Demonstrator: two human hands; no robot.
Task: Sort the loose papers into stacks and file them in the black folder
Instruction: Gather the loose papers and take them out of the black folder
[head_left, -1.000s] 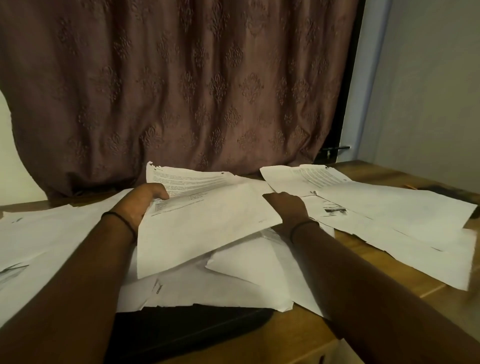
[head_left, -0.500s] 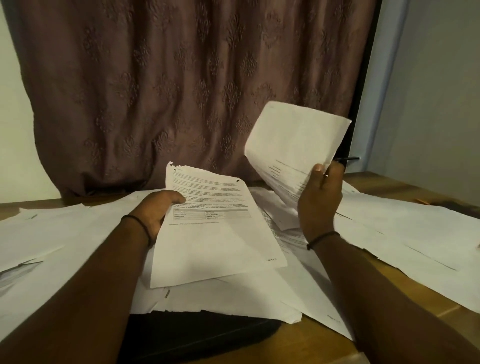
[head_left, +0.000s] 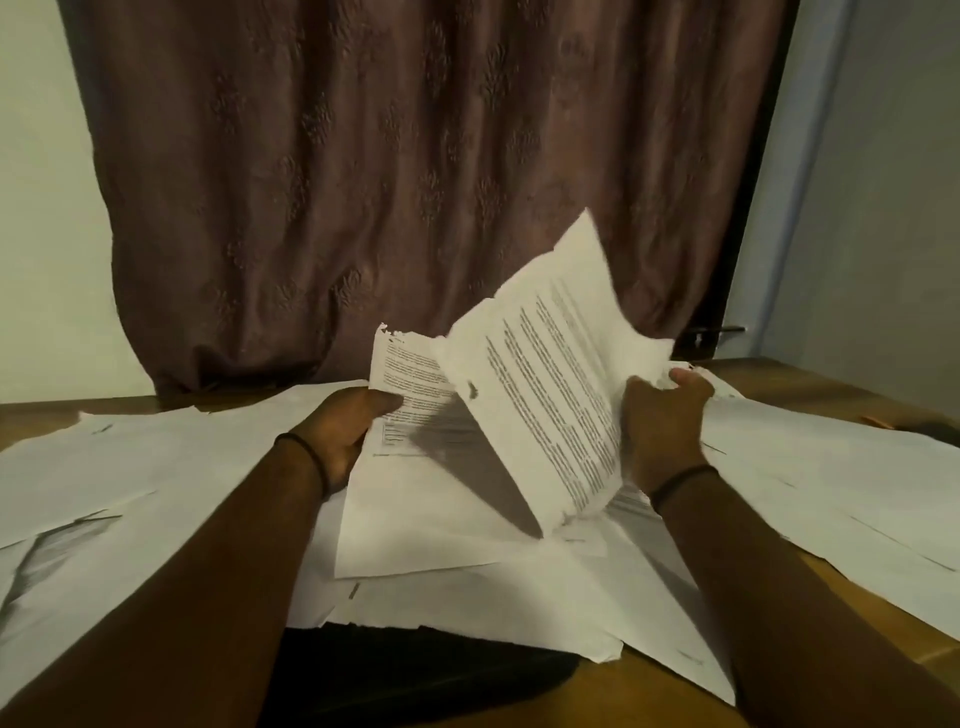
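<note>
The left hand (head_left: 343, 436) holds a printed sheet (head_left: 415, 514) low over the bench (head_left: 862, 387), thumb on top and fingers clamped underneath, out of sight. The sheet's long axis runs away from the person, with its torn top edge at the far end.

The right hand (head_left: 665, 426) grips a second printed sheet (head_left: 545, 395) by its right edge, its fingers (head_left: 691, 379) curled round the crumpled paper. This sheet is raised and tilted, its printed face towards the camera. Its long axis runs steeply from a high far corner down to a low near one above the first sheet.

Loose papers (head_left: 114, 467) cover the bench on both sides. The black folder (head_left: 415, 675) lies at the near edge, partly under them.
</note>
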